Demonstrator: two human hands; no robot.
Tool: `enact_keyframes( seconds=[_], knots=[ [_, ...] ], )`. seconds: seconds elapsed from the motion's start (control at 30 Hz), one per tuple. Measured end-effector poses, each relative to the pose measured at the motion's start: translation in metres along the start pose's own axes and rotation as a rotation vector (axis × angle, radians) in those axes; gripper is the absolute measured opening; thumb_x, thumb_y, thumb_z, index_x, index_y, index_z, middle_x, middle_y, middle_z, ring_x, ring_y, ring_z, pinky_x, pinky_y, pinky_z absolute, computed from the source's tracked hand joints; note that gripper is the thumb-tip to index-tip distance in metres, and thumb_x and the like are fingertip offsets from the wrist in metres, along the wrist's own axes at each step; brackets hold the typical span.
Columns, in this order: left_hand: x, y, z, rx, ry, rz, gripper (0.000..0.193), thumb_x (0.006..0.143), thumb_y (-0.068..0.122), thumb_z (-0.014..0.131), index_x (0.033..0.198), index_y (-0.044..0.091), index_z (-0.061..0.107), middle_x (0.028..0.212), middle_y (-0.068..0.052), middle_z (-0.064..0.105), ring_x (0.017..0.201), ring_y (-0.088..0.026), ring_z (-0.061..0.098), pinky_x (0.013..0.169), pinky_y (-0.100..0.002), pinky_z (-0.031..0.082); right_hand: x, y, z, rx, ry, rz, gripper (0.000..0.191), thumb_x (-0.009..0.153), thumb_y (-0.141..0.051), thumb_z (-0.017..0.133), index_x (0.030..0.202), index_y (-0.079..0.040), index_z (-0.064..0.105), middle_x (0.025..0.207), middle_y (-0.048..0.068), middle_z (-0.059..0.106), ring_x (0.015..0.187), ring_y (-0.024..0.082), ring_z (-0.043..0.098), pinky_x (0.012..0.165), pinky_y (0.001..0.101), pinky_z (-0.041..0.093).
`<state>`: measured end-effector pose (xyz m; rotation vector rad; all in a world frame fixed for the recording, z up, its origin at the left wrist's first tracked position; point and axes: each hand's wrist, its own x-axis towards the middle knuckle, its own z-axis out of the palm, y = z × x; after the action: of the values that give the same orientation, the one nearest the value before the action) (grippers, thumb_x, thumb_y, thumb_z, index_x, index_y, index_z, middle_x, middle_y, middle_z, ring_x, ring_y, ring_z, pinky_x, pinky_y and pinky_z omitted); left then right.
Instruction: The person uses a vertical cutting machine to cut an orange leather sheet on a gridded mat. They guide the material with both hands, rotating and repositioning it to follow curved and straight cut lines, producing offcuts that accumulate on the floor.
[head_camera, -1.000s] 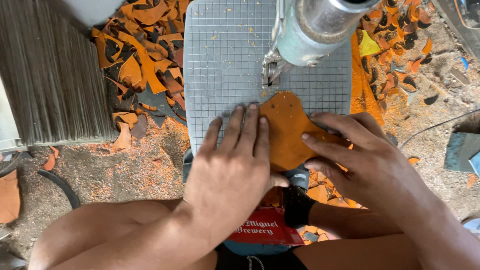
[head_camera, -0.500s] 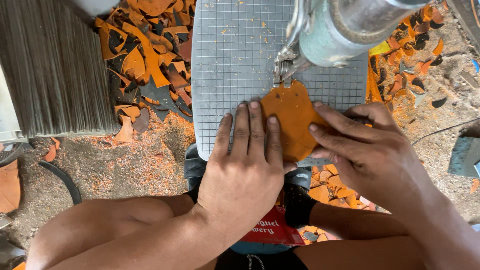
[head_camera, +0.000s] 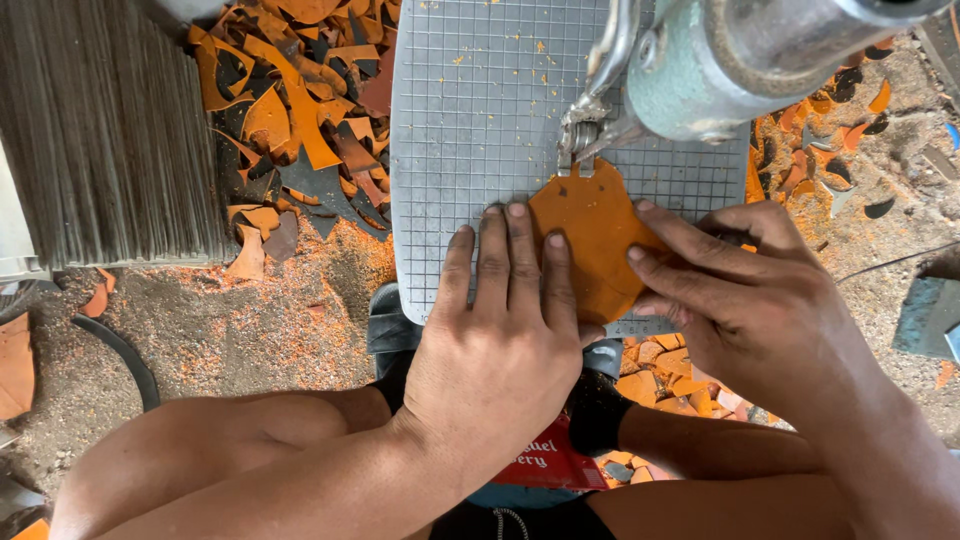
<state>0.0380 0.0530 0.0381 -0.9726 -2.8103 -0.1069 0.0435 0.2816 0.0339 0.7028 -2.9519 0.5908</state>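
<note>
Since the earlier frames both hands have slid the orange leather piece (head_camera: 590, 240) farther up the gridded mat, so its top edge now sits right under the foot of the machine, where before it lay lower and a little clear of it. Fingers (head_camera: 508, 262) of the left hand (head_camera: 500, 350) lie flat and close together, pointing away from the body, with the middle and ring tips pressing on the left edge of the leather and the index on the mat beside it; nothing is gripped, the palm simply bears down. On the right hand (head_camera: 760, 300) the fingers (head_camera: 680, 232) stretch out leftward, spread slightly, their tips pinning the right edge of the piece, again pressing rather than closing around it. Both forearms come up from the bottom of the view, the left across a bare knee. That leather piece is roughly shield-shaped, its long axis running from the near edge of the mat up toward the machine, narrow notched end pointing at the needle area. It lies flat on the grey gridded cutting mat (head_camera: 470, 120), which covers the bench. Over its top right hangs the pale green machine head (head_camera: 720, 70), whose metal presser foot (head_camera: 580, 135) touches the top of the leather and hides part of the mat. Left of the mat a heap of orange and dark leather scraps (head_camera: 290, 130) covers the dusty floor, with more offcuts to the right (head_camera: 840, 150).
</note>
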Motion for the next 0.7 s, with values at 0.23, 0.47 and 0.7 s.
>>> enact_keyframes(
  seconds=[0.23,0.47,0.7],
  knots=[
    [0.0056,0.0046,0.0011,0.019,-0.003,-0.024,0.067,0.089,0.048,0.065,0.124,-0.009,0.068,0.127,-0.037,0.064,0.123,-0.047,0.061,0.107,-0.059,0.045,0.0027,0.003,0.001,0.044,0.008,0.023,0.045,0.069,0.003,0.075,0.112,-0.008,0.078,0.135,0.002,0.07,0.109,0.026,0.059,0.093,0.0351,0.053],
    [0.0072,0.0051,0.0027,0.028,-0.006,-0.032,0.069,0.088,0.049,0.065,0.126,-0.009,0.067,0.129,-0.037,0.063,0.126,-0.047,0.06,0.108,-0.06,0.044,0.0039,0.0042,0.0019,0.034,0.012,0.032,0.045,0.07,0.008,0.072,0.112,-0.007,0.079,0.135,0.003,0.071,0.111,0.025,0.059,0.095,0.0355,0.053],
    [0.0097,0.0038,0.0036,0.015,-0.027,-0.034,0.071,0.086,0.049,0.067,0.127,-0.009,0.067,0.13,-0.037,0.063,0.126,-0.047,0.059,0.107,-0.059,0.044,0.0058,0.0055,0.0031,0.015,0.019,0.003,0.041,0.073,0.004,0.075,0.112,-0.008,0.079,0.134,0.003,0.071,0.11,0.023,0.059,0.095,0.0343,0.052]
  ],
)
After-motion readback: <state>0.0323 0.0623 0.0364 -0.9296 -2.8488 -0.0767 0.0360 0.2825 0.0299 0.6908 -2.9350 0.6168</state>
